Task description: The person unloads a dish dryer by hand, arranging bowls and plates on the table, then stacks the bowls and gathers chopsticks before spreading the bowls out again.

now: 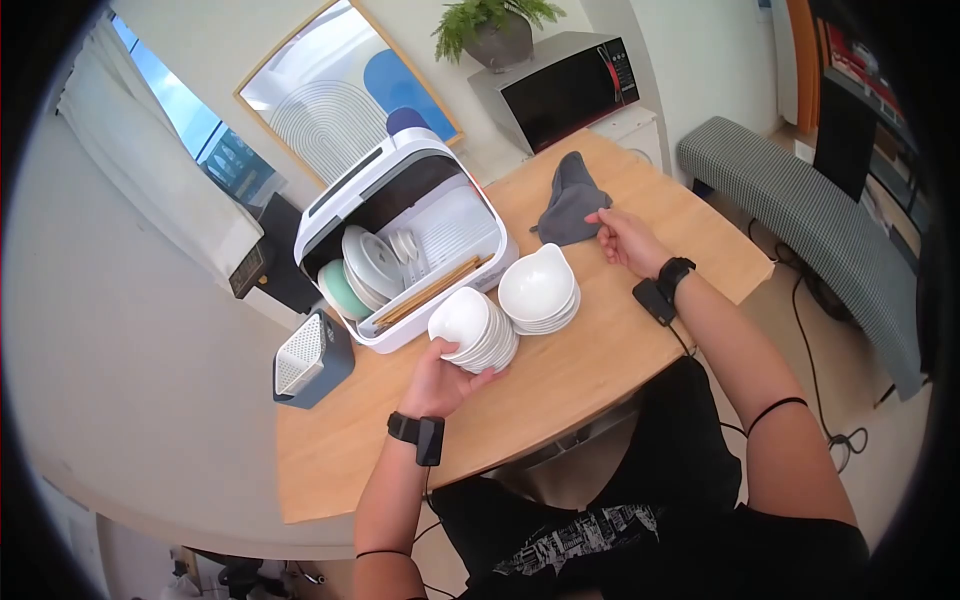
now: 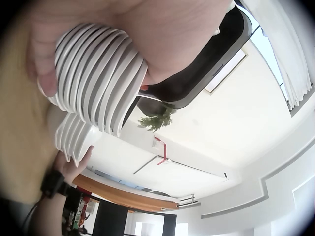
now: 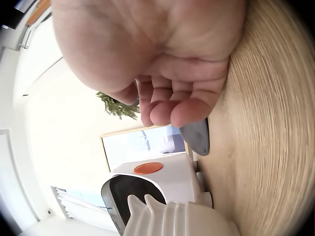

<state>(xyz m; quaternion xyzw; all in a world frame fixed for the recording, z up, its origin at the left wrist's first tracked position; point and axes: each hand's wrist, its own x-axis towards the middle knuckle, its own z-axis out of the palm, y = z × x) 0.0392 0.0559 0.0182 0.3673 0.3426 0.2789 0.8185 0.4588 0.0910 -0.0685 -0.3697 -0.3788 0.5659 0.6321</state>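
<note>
My left hand [image 1: 440,385] grips a tall stack of small white bowls [image 1: 485,340], thumb at the rim and fingers around the lower side. In the left wrist view the bowls' nested rims [image 2: 93,73] lie between thumb and fingers. Right beside it stands a shorter stack of white bowls [image 1: 540,290] with pointed lips. My right hand [image 1: 632,242] is at the near edge of a crumpled grey cloth [image 1: 572,215], its fingers loosely curled. The right wrist view shows the palm and bent fingers [image 3: 189,112], the cloth partly hidden behind them.
Behind the bowls a white dish cabinet [image 1: 508,238] stands open, holding plates, a green dish and wooden chopsticks [image 1: 430,293]. A blue-grey basket [image 1: 330,365] is at the table's left edge. A microwave [image 1: 570,95] with a potted plant [image 1: 497,38] stands beyond the table.
</note>
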